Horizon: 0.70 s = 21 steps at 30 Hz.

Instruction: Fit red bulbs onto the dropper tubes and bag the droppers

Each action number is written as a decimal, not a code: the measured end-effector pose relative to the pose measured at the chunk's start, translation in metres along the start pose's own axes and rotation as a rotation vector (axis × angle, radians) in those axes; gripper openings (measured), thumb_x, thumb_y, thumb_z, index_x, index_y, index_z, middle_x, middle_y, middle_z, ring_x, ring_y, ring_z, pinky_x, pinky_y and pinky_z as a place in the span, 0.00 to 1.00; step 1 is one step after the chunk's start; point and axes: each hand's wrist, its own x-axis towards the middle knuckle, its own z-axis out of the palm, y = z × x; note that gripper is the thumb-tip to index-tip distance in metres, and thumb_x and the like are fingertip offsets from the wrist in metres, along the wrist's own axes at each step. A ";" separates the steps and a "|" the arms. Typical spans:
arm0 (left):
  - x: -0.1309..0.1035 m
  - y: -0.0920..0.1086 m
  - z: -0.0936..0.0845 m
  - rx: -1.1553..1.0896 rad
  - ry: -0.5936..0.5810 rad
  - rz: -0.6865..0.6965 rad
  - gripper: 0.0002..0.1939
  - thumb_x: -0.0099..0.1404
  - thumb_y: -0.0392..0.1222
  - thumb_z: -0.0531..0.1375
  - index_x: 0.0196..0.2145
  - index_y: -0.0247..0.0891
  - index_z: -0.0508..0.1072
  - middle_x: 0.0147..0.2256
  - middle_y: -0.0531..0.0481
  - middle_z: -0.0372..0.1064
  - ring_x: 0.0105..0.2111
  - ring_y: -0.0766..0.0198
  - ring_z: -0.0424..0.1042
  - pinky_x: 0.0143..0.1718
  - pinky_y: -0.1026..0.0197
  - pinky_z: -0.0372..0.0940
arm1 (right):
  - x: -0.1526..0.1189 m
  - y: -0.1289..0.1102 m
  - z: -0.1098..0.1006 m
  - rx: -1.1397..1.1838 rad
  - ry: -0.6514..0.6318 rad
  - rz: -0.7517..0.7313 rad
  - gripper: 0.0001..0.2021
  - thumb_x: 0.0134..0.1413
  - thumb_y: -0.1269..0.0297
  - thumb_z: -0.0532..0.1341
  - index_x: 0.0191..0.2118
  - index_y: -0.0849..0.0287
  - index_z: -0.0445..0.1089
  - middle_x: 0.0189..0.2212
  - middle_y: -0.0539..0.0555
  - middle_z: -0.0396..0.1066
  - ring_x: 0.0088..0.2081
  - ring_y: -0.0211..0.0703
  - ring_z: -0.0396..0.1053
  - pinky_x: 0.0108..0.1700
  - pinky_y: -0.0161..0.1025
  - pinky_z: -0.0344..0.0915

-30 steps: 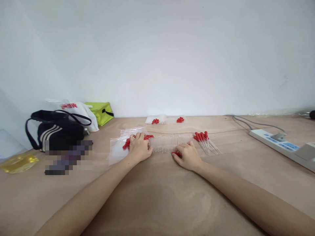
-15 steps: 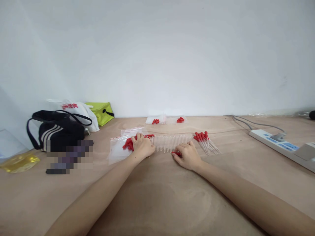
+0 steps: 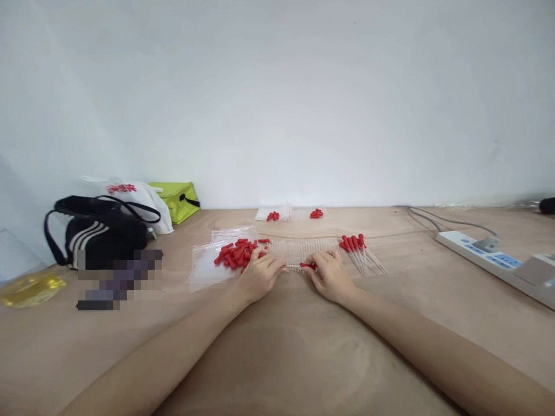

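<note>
- Lying just left of the left hand: heap of smooth red bulb-shaped caps (image 3: 234,257), rubbery-looking, partly on flat clear plastic zip bags (image 3: 202,274).
- Left hand (image 3: 261,276): fingers curled, partly closed, by the row's near edge; cannot tell whether anything is gripped.
- Between the hands: side-by-side row of slender translucent tubes (image 3: 299,252).
- Right hand (image 3: 330,276): thumb and fingers pinching a single red cap (image 3: 308,266). Apparent step: readying cap for tube; next move likely calls for fingertip alignment.
- Right of it: fanned, red-capped translucent tubes (image 3: 356,245).
</note>
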 end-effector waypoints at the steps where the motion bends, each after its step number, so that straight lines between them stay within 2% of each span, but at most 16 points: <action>1: -0.004 0.000 0.003 -0.006 0.028 0.016 0.10 0.66 0.37 0.47 0.32 0.37 0.67 0.27 0.52 0.71 0.28 0.66 0.67 0.42 0.57 0.51 | 0.000 0.000 0.001 0.012 0.004 -0.011 0.04 0.54 0.66 0.53 0.32 0.60 0.62 0.28 0.51 0.69 0.31 0.39 0.64 0.39 0.40 0.49; 5: -0.009 -0.003 0.008 -0.032 0.060 -0.005 0.10 0.66 0.38 0.48 0.32 0.37 0.68 0.27 0.53 0.72 0.27 0.67 0.67 0.41 0.59 0.51 | -0.001 0.001 0.002 0.056 0.012 -0.061 0.04 0.54 0.65 0.53 0.31 0.59 0.60 0.28 0.50 0.69 0.30 0.38 0.64 0.41 0.41 0.49; 14: -0.006 -0.001 0.006 -0.075 -0.053 -0.066 0.08 0.64 0.36 0.50 0.33 0.37 0.69 0.30 0.51 0.72 0.29 0.67 0.67 0.41 0.58 0.51 | -0.001 0.002 0.002 0.178 0.001 -0.106 0.02 0.55 0.67 0.51 0.33 0.59 0.59 0.30 0.52 0.67 0.32 0.39 0.64 0.40 0.40 0.55; 21: -0.008 -0.002 0.007 -0.075 -0.037 -0.043 0.09 0.63 0.34 0.50 0.34 0.37 0.69 0.29 0.52 0.72 0.29 0.67 0.66 0.41 0.59 0.50 | -0.001 0.001 0.001 0.219 0.009 -0.103 0.04 0.55 0.67 0.50 0.34 0.59 0.60 0.30 0.53 0.66 0.33 0.40 0.64 0.40 0.41 0.58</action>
